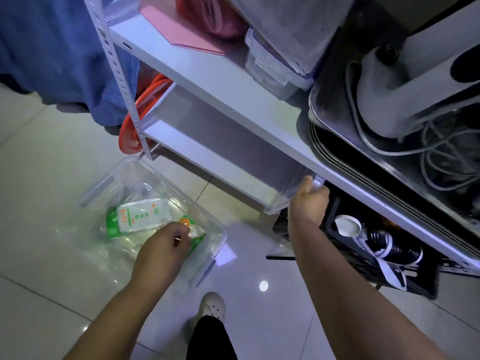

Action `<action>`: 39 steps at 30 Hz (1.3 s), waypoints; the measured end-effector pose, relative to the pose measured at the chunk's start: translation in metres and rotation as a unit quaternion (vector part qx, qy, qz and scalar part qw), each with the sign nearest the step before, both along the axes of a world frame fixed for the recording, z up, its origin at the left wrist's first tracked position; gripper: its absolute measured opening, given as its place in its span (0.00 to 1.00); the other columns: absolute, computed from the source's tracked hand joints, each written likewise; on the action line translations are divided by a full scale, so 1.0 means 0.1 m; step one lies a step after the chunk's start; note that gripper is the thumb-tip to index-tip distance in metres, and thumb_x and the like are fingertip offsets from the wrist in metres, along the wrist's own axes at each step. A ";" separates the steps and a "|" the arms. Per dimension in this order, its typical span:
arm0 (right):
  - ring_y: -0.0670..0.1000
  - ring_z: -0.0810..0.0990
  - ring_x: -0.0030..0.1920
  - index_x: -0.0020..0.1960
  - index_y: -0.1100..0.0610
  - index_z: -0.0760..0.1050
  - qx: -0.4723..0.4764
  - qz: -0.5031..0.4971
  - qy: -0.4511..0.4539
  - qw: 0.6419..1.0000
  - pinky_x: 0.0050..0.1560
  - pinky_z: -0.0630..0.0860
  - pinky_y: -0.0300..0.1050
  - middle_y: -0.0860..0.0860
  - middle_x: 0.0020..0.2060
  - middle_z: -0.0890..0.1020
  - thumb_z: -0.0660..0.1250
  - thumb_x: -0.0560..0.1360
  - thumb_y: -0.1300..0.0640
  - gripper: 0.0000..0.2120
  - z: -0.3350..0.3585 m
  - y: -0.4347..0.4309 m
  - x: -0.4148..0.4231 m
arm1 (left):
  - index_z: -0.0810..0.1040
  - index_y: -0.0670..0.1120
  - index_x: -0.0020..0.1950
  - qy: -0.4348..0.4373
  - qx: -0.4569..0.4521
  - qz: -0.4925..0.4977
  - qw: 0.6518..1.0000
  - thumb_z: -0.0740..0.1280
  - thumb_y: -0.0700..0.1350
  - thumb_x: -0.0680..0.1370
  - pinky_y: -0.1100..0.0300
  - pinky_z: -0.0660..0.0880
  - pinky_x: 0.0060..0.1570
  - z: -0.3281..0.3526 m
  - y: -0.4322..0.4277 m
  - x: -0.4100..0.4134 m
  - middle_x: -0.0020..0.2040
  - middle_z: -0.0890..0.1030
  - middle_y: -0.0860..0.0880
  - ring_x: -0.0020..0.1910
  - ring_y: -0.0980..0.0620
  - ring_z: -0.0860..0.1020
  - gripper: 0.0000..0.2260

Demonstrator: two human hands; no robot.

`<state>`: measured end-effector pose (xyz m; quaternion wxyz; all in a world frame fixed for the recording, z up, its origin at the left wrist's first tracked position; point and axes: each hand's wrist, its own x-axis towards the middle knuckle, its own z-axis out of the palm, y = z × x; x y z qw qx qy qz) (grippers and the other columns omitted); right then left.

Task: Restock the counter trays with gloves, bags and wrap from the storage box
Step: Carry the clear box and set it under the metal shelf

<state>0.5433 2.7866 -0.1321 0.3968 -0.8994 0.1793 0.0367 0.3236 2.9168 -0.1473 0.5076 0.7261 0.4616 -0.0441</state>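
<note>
On tiled floor beside tall white metal shelf rack (233,81): clear rectangular plastic storage box (222,236), open top. Large clear plastic panel (233,152) (lid or bin, cannot tell) lies along lower shelf. R hand (309,201) grip clamped on its end tab. Inside box: flat white-green packet (142,216) and green-orange packet (194,229). L hand (163,250) is over the green-orange packet w/ fingers curled; grip contact cannot be told.
</note>
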 end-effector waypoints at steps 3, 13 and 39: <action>0.57 0.77 0.44 0.51 0.57 0.68 -0.002 -0.008 0.012 1.000 0.44 0.72 0.50 0.55 0.45 0.79 0.57 0.77 0.43 0.16 -0.04 0.07 -0.01 | 0.79 0.49 0.43 0.006 -0.008 -0.035 0.999 0.66 0.41 0.75 0.54 0.74 0.45 -0.02 0.08 -0.08 0.40 0.82 0.48 0.41 0.45 0.79 0.04; 0.50 0.68 0.39 0.41 0.57 0.66 0.015 0.119 0.031 0.992 0.44 0.67 0.45 0.54 0.41 0.69 0.69 0.72 0.56 0.12 -0.26 0.51 -1.56 | 0.78 0.57 0.47 -0.011 -0.016 -0.082 0.996 0.66 0.43 0.75 0.62 0.73 0.42 -0.01 0.77 -0.65 0.45 0.80 0.57 0.40 0.62 0.78 0.08; 0.57 0.81 0.38 0.39 0.58 0.79 -0.273 0.633 -0.084 0.720 0.48 0.80 0.54 0.55 0.38 0.81 0.84 0.48 0.53 0.24 -1.51 -0.10 -2.68 | 0.70 0.39 0.40 0.074 -0.174 0.266 0.945 0.71 0.41 0.73 0.51 0.80 0.45 -1.53 0.90 -1.28 0.31 0.76 0.43 0.25 0.52 0.80 0.11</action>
